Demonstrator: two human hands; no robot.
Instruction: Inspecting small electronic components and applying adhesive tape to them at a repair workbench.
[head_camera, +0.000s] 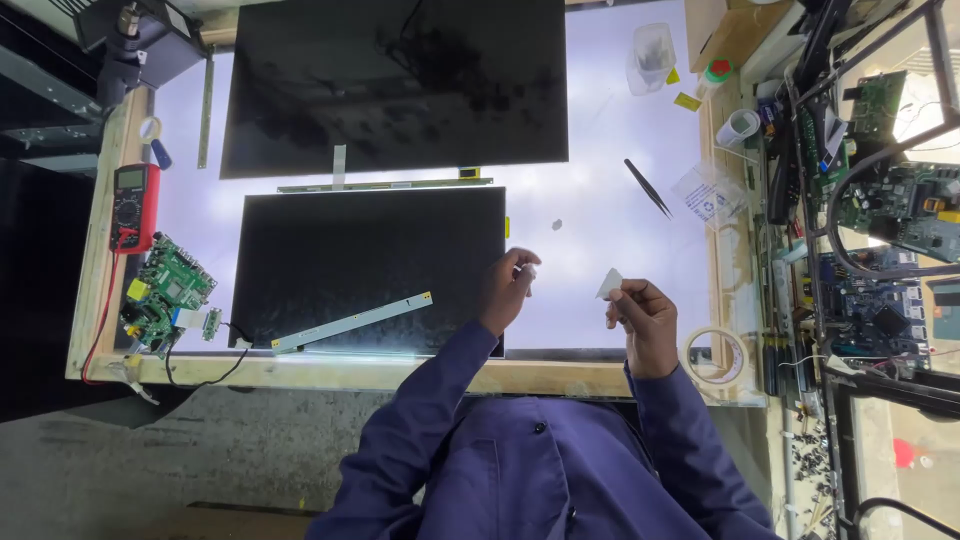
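My right hand (643, 318) pinches a small white scrap of paper or film (609, 283) over the lit white table. My left hand (508, 288) is closed, fingers curled, with a tiny pale bit at its fingertips near the right edge of the smaller dark display panel (360, 260). A thin pale strip board (352, 322) lies slanted on that panel. A larger dark panel (395, 85) lies behind it.
Black tweezers (648, 186) and a clear plastic bag (710, 192) lie to the right. A tape roll (718, 357) sits by my right wrist. A red multimeter (134, 205) and green circuit board (165, 292) sit left. Circuit boards and cables crowd the right shelf (890, 220).
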